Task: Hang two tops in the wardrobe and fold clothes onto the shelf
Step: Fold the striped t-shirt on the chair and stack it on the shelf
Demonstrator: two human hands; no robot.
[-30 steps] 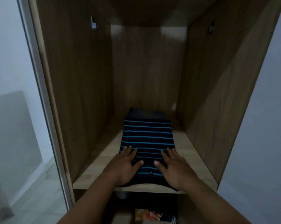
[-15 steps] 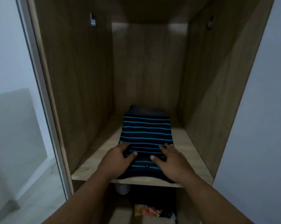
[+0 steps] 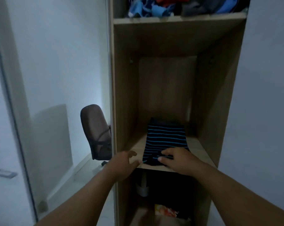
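A folded dark top with blue stripes [image 3: 165,139] lies on the wooden wardrobe shelf [image 3: 196,149], over another dark folded garment [image 3: 164,122] that shows behind it. My right hand [image 3: 178,159] rests flat on the near end of the striped top, fingers spread. My left hand [image 3: 125,160] hovers at the shelf's front left edge, just left of the top, fingers relaxed and holding nothing.
The shelf above holds a heap of loose blue, red and grey clothes [image 3: 178,5]. Below the shelf sit a white object [image 3: 142,185] and a colourful packet [image 3: 165,212]. A brown office chair [image 3: 95,132] stands left of the wardrobe, beside a white wall.
The view has pulled back and tilted up, showing the upper shelf and the chair. My left hand has slid off the striped top to the shelf edge; my right hand stays on it.
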